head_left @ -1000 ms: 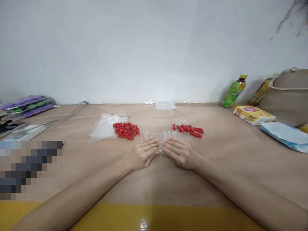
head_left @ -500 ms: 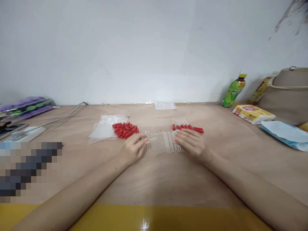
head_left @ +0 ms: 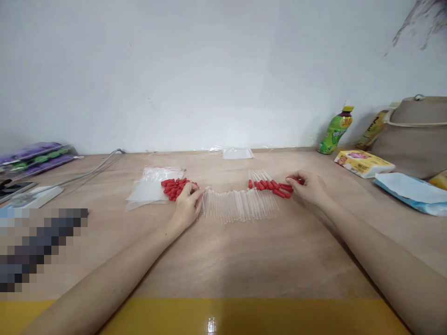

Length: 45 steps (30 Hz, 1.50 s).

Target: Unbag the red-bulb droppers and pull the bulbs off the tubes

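My left hand is closed at the left end of a row of clear thin tubes; whatever is between its fingertips is too small to make out. Beside it lies a pile of red bulbs, partly covered by the fingers. To the right, my right hand pinches a red bulb at its fingertips. Just left of that hand, several red bulbs lie side by side, with clear tubes pointing away behind them.
Plastic bags lie behind the left pile, another bag by the wall. A bottle, tissue pack, blue-white packet and beige bag stand right. Cable and purple-green packs are left.
My right hand has moved off the tubes to the right, to the red bulbs. My left hand has shifted slightly left, and the tube seen at its fingertips no longer shows.
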Motion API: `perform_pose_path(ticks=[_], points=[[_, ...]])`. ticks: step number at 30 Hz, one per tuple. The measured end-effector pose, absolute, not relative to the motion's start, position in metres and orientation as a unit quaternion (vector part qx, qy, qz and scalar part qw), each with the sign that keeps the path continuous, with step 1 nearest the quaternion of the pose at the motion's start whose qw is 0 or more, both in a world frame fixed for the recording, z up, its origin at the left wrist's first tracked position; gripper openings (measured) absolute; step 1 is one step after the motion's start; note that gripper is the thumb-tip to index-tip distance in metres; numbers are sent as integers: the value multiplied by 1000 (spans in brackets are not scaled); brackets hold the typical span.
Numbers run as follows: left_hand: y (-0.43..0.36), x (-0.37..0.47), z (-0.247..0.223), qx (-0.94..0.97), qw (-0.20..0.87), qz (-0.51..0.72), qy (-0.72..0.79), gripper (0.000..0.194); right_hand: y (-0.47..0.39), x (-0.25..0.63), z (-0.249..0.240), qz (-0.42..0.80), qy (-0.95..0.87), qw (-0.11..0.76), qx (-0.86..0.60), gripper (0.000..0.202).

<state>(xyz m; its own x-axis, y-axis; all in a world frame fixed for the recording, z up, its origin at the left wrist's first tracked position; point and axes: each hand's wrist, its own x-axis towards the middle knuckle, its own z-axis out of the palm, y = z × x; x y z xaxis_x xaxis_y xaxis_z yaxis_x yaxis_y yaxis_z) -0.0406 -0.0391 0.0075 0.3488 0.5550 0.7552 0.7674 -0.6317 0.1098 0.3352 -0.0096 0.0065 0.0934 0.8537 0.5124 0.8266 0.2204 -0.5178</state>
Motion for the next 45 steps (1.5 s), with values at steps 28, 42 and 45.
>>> perform_pose_path(ticks=[28, 42, 45], points=[[-63, -43, 14, -888, 24, -223, -401, 43, -14, 319, 5, -65, -736, 363, -568, 24], [-63, -45, 14, -887, 10, -225, -404, 44, -10, 310, -2, -95, -746, 323, -575, 21], [-63, -45, 14, -888, 12, -223, -402, 44, -9, 306, -3, -113, -722, 348, -587, 21]])
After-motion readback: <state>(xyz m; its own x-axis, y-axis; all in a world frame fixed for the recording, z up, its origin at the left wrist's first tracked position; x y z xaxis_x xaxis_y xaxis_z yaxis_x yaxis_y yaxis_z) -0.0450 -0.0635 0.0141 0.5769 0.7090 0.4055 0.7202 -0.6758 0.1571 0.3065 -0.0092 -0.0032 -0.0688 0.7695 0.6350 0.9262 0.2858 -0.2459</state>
